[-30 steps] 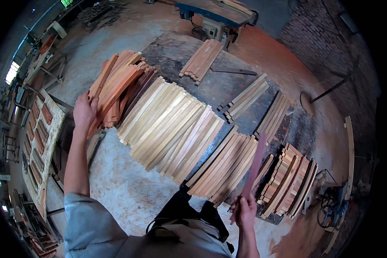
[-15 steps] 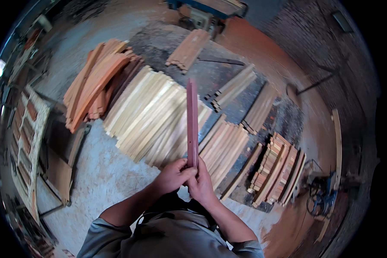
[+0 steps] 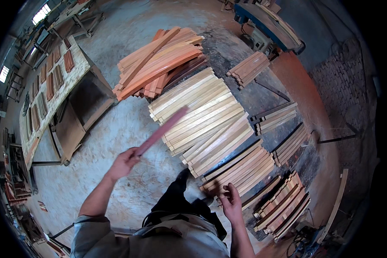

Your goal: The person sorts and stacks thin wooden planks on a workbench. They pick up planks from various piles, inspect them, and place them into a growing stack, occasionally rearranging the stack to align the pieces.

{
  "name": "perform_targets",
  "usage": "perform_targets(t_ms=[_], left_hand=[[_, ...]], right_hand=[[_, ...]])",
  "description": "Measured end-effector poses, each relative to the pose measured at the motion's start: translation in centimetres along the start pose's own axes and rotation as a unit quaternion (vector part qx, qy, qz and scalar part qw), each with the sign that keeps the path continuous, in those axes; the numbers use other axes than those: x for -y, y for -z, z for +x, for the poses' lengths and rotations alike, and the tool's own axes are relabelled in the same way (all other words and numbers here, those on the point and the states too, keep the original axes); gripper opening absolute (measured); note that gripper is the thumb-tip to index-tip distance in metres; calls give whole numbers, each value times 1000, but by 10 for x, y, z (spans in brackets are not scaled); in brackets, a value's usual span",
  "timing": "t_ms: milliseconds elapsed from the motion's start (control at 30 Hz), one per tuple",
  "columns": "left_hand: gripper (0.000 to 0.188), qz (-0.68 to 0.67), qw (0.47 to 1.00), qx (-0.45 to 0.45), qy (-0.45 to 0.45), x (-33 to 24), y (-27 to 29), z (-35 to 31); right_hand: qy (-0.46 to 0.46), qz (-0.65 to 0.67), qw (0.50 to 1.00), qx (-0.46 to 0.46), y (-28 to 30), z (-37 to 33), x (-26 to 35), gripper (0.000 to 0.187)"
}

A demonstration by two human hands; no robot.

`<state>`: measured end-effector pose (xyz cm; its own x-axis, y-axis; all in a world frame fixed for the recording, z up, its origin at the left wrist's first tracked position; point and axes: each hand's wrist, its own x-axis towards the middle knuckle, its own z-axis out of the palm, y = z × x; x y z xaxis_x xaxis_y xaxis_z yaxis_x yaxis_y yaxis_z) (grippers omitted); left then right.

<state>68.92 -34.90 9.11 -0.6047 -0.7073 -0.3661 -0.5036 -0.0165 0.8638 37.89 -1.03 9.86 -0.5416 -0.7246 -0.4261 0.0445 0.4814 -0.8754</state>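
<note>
A long reddish-purple wooden strip [image 3: 162,130] is gripped at its near end by my left hand [image 3: 125,162], which is closed around it. The strip slants up and to the right, its far end above the stack of pale wooden strips [image 3: 202,112]. On the right, my right hand [image 3: 231,199] holds nothing, its fingers curved and apart. It hovers over the near end of a smaller stack of light brown strips [image 3: 245,168]. A pile of reddish-orange boards [image 3: 163,60] lies beyond the pale stack.
At left stands a worktable [image 3: 56,96] with several bundles of short reddish pieces. Bundles of brown strips [image 3: 250,68] and mixed-colour pieces [image 3: 281,202] lie to the right. A blue machine [image 3: 266,26] stands at the far right, and a long pole [image 3: 337,202] near the right edge.
My right hand has let go of the strip and moved right. My left hand has swung left with the strip, now tilted. The view has turned left.
</note>
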Motion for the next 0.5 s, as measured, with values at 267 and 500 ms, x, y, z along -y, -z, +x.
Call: perform_targets(t_ms=[267,500], left_hand=[[31,29,984,-76,156,64,88,-13],[27,-78,973,-27,215,93,107,26]], right_hand=[[-21,-2,1000,17,-6,-4,-13,50],[-61,21,998,22,-17,-8,-3,44]])
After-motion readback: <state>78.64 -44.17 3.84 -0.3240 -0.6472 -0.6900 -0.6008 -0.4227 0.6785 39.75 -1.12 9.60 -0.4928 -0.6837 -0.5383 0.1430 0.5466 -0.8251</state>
